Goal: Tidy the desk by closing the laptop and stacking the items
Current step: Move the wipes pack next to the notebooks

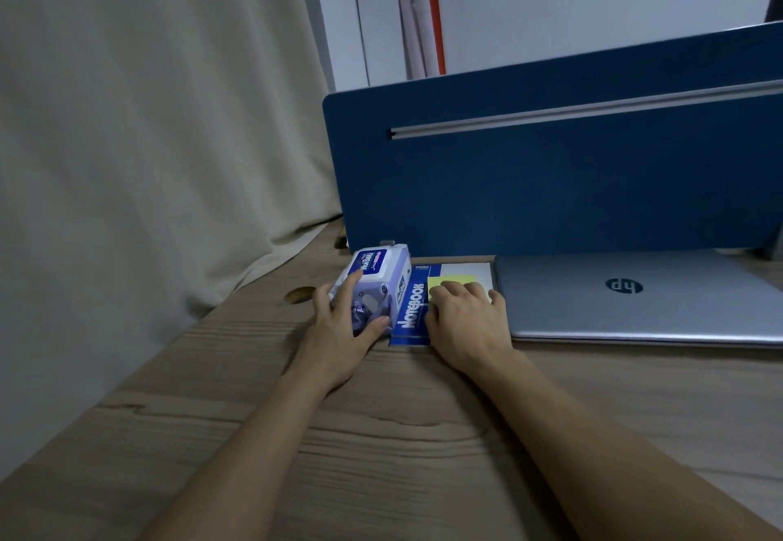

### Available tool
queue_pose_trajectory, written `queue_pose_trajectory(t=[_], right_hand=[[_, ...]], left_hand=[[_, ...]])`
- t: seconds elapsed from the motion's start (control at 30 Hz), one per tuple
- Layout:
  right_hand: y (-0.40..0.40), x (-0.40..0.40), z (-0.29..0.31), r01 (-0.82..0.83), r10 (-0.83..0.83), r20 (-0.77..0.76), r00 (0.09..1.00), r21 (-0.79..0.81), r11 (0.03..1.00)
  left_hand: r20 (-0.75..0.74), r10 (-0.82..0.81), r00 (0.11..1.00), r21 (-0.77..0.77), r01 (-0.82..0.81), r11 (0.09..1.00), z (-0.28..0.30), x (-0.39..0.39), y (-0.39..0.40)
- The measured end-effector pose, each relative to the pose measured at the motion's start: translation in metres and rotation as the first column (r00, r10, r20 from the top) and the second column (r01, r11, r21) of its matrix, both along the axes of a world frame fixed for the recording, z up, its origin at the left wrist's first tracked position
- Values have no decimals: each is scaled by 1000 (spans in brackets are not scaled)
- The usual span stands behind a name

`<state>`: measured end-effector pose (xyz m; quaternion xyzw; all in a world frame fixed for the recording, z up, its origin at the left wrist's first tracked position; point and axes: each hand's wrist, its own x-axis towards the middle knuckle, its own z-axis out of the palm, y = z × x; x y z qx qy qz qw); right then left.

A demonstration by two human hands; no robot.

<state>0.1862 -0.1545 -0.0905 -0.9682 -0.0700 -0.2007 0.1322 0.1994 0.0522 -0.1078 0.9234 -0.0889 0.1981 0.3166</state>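
A silver laptop (644, 295) lies closed on the wooden desk (381, 434) at the right. Left of it lies a blue and white notebook (413, 311) with a yellow sticky pad (451, 282) on its cover. My right hand (468, 320) rests flat on the notebook and the pad, fingers spread. A white and purple pack of wet wipes (373, 282) sits at the notebook's left edge, partly over it. My left hand (347, 324) grips the near end of the pack, thumb on its right side.
A blue partition panel (551, 167) with a grey rail stands right behind the items. A beige curtain (148, 138) hangs at the left, down to the desk edge. A round cable hole (298, 295) is in the desk near the curtain.
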Motion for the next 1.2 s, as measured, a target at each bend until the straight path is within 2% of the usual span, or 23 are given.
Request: queue_pose_trajectory(t=[0.27,0.4,0.5,0.67,0.83,1.03,1.2], right_hand=[[-7,-9,1,-31,32,-23,999,35,999],[-13,-27,2,-36,37,-10,999,74,997],[-26,-47,1,-34,34,0,999,87,996],[-62,-81,-1,-28,27,2,1000,74,997],[-101,-130,-4,-8,10,-20,1000,74,997],[-148,-204,-6,76,-74,-25,997,107,991],[-190,-273,-5,163,-157,-45,987,250,954]], left_hand=[[-33,-52,998,-51,50,997,2,17,-1],[39,-3,999,99,-1,995,1,2,-6],[114,-10,993,199,-13,980,3,-22,-10],[90,-58,994,283,30,959,3,-68,-33],[132,-156,979,311,108,944,6,-128,-79],[75,-264,962,304,230,925,7,-192,-141],[-4,-356,934,245,346,906,7,-242,-191]])
